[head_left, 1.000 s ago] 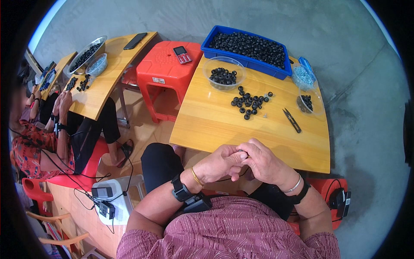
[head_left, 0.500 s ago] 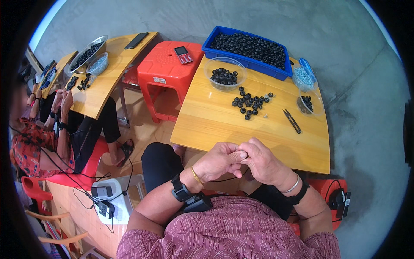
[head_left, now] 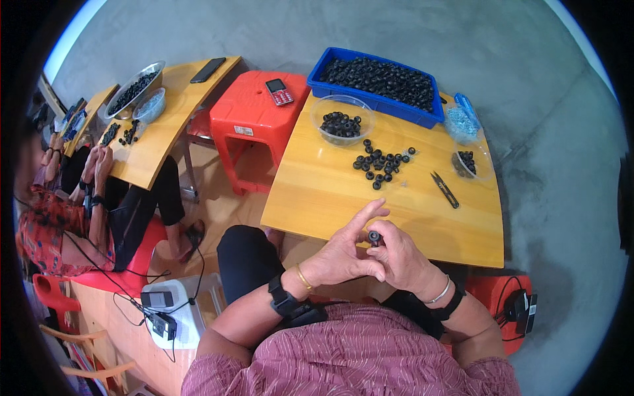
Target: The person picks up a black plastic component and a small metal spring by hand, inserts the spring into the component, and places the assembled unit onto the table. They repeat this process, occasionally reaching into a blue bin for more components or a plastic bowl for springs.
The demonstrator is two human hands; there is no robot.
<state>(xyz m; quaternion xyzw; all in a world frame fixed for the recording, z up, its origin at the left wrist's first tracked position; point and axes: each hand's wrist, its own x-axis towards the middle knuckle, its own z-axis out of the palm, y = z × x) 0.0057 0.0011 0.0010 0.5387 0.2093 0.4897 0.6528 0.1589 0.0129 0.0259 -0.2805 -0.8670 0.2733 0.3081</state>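
Observation:
Just over the table's near edge, my right hand [head_left: 404, 259] pinches a small round black bead [head_left: 374, 236] with a pale hole in its face. A second dark piece seems to sit right below the bead, partly hidden by fingers. Beside it my left hand [head_left: 340, 256] is spread, thumb and forefinger apart, with nothing visible in it. Ahead on the wooden table [head_left: 310, 191] lies a loose group of black beads [head_left: 380, 162]. Thread snips [head_left: 445, 190] with black handles rest to the right of them.
A blue tray [head_left: 317, 87] full of black beads stands at the back. Clear bowls hold more beads [head_left: 340, 124] and light-blue pieces [head_left: 462, 121]. Left are a red stool [head_left: 244, 109] with a keypad phone [head_left: 279, 92] and a co-worker's hands [head_left: 98, 162] at another table.
My hands were closed together; now the left has opened and spread its fingers. The black bead has come into sight in my right hand. The view has shifted slightly.

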